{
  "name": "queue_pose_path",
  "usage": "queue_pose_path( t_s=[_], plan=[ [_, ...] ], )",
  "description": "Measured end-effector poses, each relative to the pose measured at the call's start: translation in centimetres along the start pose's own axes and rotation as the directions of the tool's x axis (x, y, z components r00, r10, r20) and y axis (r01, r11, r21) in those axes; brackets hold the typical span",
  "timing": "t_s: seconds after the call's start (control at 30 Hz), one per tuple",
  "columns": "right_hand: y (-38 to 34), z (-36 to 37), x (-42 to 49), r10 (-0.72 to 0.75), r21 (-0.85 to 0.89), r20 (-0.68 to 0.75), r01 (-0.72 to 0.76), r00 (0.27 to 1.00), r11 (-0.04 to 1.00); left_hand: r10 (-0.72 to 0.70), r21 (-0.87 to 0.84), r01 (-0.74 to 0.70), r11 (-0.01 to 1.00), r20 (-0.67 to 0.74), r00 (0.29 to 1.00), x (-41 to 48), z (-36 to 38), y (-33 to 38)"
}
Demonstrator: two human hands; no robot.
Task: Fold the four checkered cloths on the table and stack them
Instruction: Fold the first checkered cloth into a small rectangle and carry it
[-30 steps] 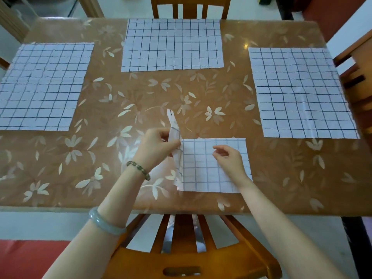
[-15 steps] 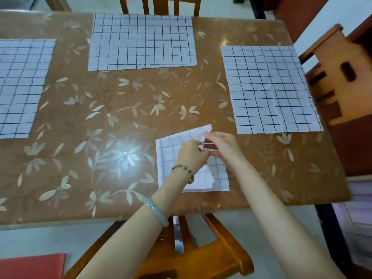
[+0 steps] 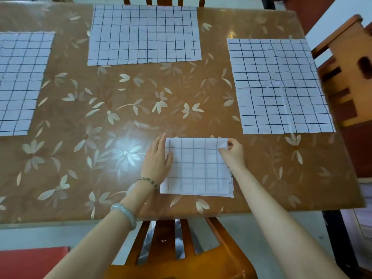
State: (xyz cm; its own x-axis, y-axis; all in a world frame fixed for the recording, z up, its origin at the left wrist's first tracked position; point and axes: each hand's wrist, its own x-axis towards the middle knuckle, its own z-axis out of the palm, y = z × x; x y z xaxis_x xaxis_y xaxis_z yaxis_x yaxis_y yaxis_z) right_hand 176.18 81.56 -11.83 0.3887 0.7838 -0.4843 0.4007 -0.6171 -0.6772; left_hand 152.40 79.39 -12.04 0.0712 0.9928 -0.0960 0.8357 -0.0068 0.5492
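**Floral counter [image 3: 120,93], first fold nearly done**

Folded cloth [image 3: 197,168] near the front edge: pressed flat at its left side by straight-fingered left hand [image 3: 157,160], far right corner pinched by right hand [image 3: 233,154]. Next, likely: squaring uneven layers (peeking out lower right), then fetching nearby right cloth [image 3: 279,85]. Left cloth [image 3: 18,83] cut off.

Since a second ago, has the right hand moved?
Yes. The right hand shifted right, nearer the flat right cloth, and now pinches the folded cloth at its far corner.

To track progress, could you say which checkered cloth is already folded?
The small near cloth; the left cloth, far cloth and right cloth lie spread flat.
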Motion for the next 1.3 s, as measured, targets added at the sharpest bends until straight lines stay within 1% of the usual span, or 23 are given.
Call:
queue_pose_path(
  t_s=[0.07,0.13,0.23,0.33,0.4,0.43,0.47,0.5,0.53,0.57,0.63,0.7,0.73,0.8,0.87,0.93,1.03,1.13,1.2,1.3],
  plan=[
    [0.1,0.1,0.2,-0.029,-0.011,-0.022,0.029,0.999,1.000,0.079,0.182,-0.094,0.979,0.087,0.993,0.3,0.6,-1.4],
    [0.0,0.2,0.3,-0.063,-0.054,-0.043,0.061,0.997,0.997,0.127,0.308,-0.185,0.933,0.199,0.972,0.6,1.5,-2.2],
    [0.4,0.3,0.8,-0.068,-0.056,-0.039,0.066,0.997,0.996,0.135,0.386,-0.232,0.893,0.260,0.956,0.8,2.8,-2.5],
    [0.9,0.3,1.0,-0.054,-0.065,-0.008,0.053,0.999,0.996,0.105,0.420,-0.230,0.878,0.298,0.949,1.0,3.8,-2.8],
    [0.7,0.2,0.8,-0.095,-0.104,-0.003,0.094,0.995,0.990,0.089,0.425,-0.219,0.878,0.305,0.948,1.0,4.1,-2.8],
    [0.6,0.2,0.7,-0.161,-0.171,-0.034,0.153,0.986,0.973,0.090,0.425,-0.219,0.878,0.304,0.949,1.0,4.1,-2.9],
    [0.5,0.3,0.4,-0.260,-0.289,-0.085,0.226,0.962,0.930,0.094,0.426,-0.224,0.877,0.305,0.948,1.0,4.2,-2.9],
    [0.4,0.7,0.0,-0.397,-0.447,-0.121,0.307,0.910,0.840,0.100,0.427,-0.230,0.874,0.305,0.947,1.0,4.3,-3.0],
    [0.1,1.3,-0.4,-0.522,-0.561,-0.123,0.375,0.844,0.738,0.104,0.429,-0.232,0.873,0.300,0.948,1.0,4.3,-3.0],
    [-0.3,2.3,-0.9,-0.599,-0.588,-0.087,0.444,0.796,0.676,0.108,0.427,-0.230,0.874,0.292,0.950,1.0,4.4,-3.1],
    [-1.3,5.2,-2.3,-0.669,-0.498,0.101,0.619,0.737,0.607,0.110,0.420,-0.225,0.879,0.279,0.954,1.0,4.5,-3.1],
    [-1.5,8.2,-3.4,-0.672,-0.415,0.304,0.729,0.676,0.545,0.123,0.427,-0.236,0.873,0.277,0.953,0.9,4.6,-3.1],
    [-1.3,9.3,-3.5,-0.650,-0.424,0.378,0.748,0.659,0.511,0.136,0.431,-0.247,0.868,0.271,0.953,0.9,4.6,-3.1],
    [-0.2,10.1,-2.9,-0.586,-0.495,0.451,0.735,0.673,0.462,0.149,0.432,-0.248,0.867,0.249,0.957,0.9,4.7,-3.2],
    [0.9,9.3,-1.8,-0.562,-0.564,0.453,0.711,0.692,0.421,0.141,0.443,-0.229,0.867,0.223,0.965,0.8,4.9,-3.3],
    [1.9,7.8,-0.7,-0.552,-0.621,0.416,0.669,0.723,0.408,0.143,0.449,-0.228,0.864,0.215,0.966,0.8,5.0,-3.3],
    [3.4,4.8,0.6,-0.517,-0.704,0.332,0.572,0.789,0.420,0.150,0.453,-0.232,0.861,0.209,0.966,0.8,5.0,-3.4],
    [4.9,2.1,1.6,-0.480,-0.761,0.262,0.485,0.837,0.431,0.148,0.459,-0.231,0.858,0.210,0.966,0.8,4.8,-3.2],
    [5.4,1.3,1.9,-0.466,-0.783,0.239,0.453,0.852,0.427,0.134,0.456,-0.221,0.862,0.214,0.968,0.8,4.4,-3.6],
    [5.4,1.1,1.7,-0.478,-0.796,0.229,0.446,0.848,0.410,0.111,0.473,-0.185,0.861,0.179,0.978,0.9,3.2,-4.8]
  ],
)
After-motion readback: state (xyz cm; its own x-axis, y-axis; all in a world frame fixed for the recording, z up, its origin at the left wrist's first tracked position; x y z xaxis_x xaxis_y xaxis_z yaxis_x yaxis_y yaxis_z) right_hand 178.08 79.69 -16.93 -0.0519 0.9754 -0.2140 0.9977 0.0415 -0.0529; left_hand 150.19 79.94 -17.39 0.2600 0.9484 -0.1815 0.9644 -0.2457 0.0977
